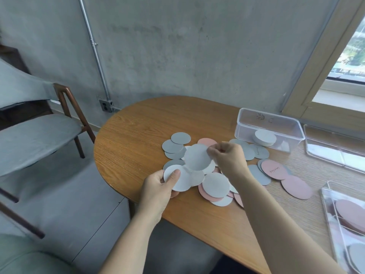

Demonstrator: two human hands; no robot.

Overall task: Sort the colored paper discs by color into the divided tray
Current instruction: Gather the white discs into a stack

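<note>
On the oval wooden table [138,135] a loose pile of grey, white and pink paper discs [215,184] lies spread near the middle. Behind it to the right, a clear box [268,119] holds a stack of white discs [264,137]. At the near right edge the divided tray [325,194] shows pink discs in one compartment and a grey one in a nearer compartment. The left hand [158,186] grips a few white discs [177,180] at the pile's near-left edge, thumb on top. The right hand [229,155] pinches the rim of one white disc [197,157], held tilted above the pile
</note>
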